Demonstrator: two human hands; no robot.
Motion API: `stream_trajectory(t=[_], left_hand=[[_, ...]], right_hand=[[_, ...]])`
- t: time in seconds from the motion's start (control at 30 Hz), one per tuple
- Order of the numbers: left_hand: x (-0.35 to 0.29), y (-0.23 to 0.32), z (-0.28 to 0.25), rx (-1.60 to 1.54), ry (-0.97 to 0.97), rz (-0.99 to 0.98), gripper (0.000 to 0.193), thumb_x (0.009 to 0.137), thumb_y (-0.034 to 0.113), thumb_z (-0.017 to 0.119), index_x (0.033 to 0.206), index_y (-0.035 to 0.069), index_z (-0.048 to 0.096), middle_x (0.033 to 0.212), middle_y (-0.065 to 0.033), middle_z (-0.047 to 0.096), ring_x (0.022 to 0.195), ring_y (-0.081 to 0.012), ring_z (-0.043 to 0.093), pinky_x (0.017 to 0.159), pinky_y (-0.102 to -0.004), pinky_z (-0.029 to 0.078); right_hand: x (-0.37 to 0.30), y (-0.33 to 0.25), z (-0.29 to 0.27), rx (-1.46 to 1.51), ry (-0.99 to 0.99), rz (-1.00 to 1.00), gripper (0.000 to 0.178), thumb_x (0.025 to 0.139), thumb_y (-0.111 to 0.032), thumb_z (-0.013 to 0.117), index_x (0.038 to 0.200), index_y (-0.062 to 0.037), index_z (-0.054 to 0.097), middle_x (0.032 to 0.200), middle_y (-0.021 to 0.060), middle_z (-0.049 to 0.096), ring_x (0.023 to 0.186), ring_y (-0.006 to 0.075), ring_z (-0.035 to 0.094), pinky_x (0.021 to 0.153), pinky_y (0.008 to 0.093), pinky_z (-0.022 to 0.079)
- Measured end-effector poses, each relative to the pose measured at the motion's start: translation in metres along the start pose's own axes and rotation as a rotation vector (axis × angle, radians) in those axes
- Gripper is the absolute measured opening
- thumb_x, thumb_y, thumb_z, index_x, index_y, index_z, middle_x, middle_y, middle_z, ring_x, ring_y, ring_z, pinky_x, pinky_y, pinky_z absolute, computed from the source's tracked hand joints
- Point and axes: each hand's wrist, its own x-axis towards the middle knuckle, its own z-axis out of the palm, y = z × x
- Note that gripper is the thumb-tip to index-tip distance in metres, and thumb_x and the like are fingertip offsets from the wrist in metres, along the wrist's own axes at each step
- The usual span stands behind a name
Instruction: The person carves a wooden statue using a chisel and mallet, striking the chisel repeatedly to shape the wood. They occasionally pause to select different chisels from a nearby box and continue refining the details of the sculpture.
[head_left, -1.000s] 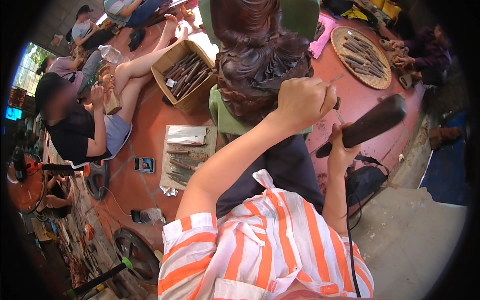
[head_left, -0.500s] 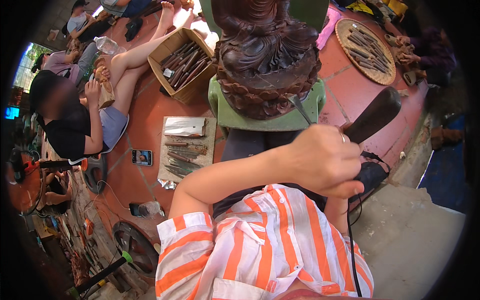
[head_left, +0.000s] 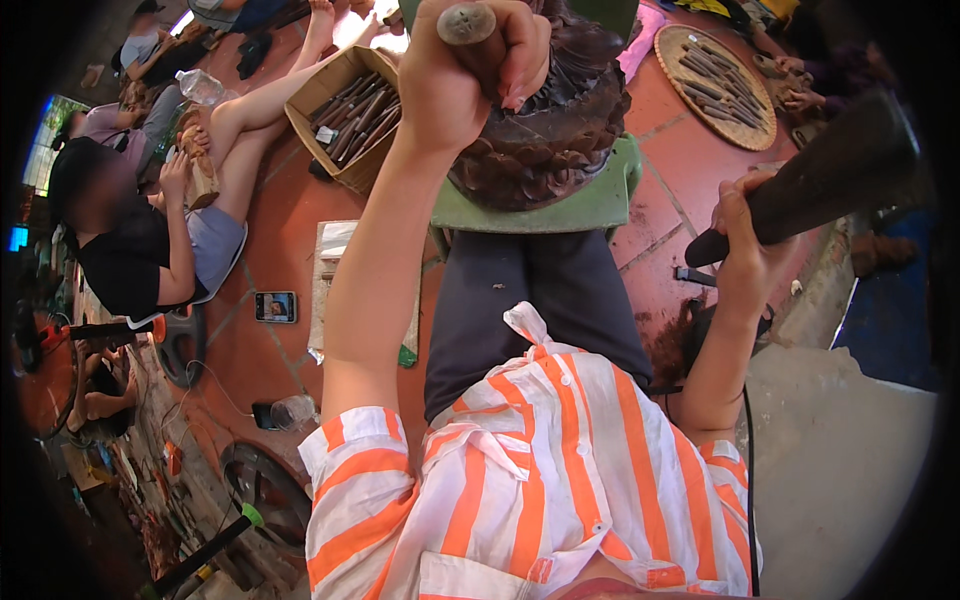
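A dark brown carved wooden statue (head_left: pixel 545 155) with a lotus-petal base rests on a green plastic chair (head_left: pixel 560 215) before me. My left hand (head_left: pixel 440 95) is raised in front of the statue, fingers wrapped round a carving chisel (head_left: pixel 467 26). The round butt of its wooden handle faces me; the blade is hidden behind the hand, so I cannot tell whether it touches the wood. Out to the right, my right hand (head_left: pixel 748 225) grips a dark wooden mallet (head_left: pixel 835 165), its thick end pointing up and away from the statue.
A cardboard box (head_left: pixel 365 170) of chisels stands left of the chair. A woven tray (head_left: pixel 665 60) of more tools lies at the far right. On the tiled floor are a phone (head_left: pixel 276 307) and a board (head_left: pixel 330 265), partly behind my left arm. Another person (head_left: pixel 130 240) sits at left, holding a carving.
My left hand has swung from the right, beside the mallet, up and left to the statue with the chisel. My right hand and the mallet have moved outward to the right.
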Motion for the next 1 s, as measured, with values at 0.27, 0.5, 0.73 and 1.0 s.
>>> stream_trajectory(t=[0.27, 0.5, 0.73, 1.0], left_hand=[[-0.009, -0.005, -0.008, 0.156, -0.010, 0.050, 0.051, 0.093, 0.042, 0.026, 0.057, 0.007, 0.037, 0.049, -0.0036, 0.035, 0.045, -0.0136, 0.032, 0.044, -0.0254, 0.030], [-0.011, -0.007, -0.011, 0.071, -0.015, 0.045, 0.051, 0.093, 0.042, 0.027, 0.057, 0.007, 0.037, 0.049, -0.0036, 0.034, 0.045, -0.0135, 0.032, 0.041, -0.0258, 0.028], [-0.007, -0.015, -0.013, 0.062, -0.029, 0.097, 0.051, 0.094, 0.040, 0.027, 0.060, 0.004, 0.043, 0.048, -0.0046, 0.036, 0.041, -0.0144, 0.032, 0.040, -0.0265, 0.028], [-0.004, -0.018, -0.009, 0.211, 0.025, 0.058, 0.056, 0.093, 0.046, 0.027, 0.058, 0.005, 0.041, 0.048, -0.0035, 0.034, 0.040, -0.0134, 0.033, 0.039, -0.0252, 0.026]], right_hand=[[0.013, -0.047, 0.005, -0.204, -0.238, -0.068, 0.014, 0.077, 0.000, 0.070, 0.088, 0.0011, 0.061, 0.072, -0.0014, 0.058, 0.063, 0.0033, 0.051, 0.057, 0.0183, 0.040], [0.047, -0.085, 0.044, -0.493, -0.417, -0.488, 0.020, 0.080, -0.005, 0.070, 0.094, 0.0023, 0.058, 0.080, -0.0033, 0.058, 0.072, 0.0042, 0.052, 0.060, 0.0230, 0.042], [0.061, -0.122, 0.071, -0.909, -0.524, -0.734, 0.029, 0.065, 0.000, 0.063, 0.091, -0.0032, 0.051, 0.077, 0.0143, 0.059, 0.075, 0.0356, 0.059, 0.061, 0.0417, 0.045], [0.063, -0.112, 0.072, -0.964, -0.599, -0.668, 0.028, 0.065, -0.001, 0.063, 0.087, -0.0049, 0.047, 0.073, 0.0141, 0.056, 0.074, 0.0359, 0.059, 0.061, 0.0434, 0.043]])
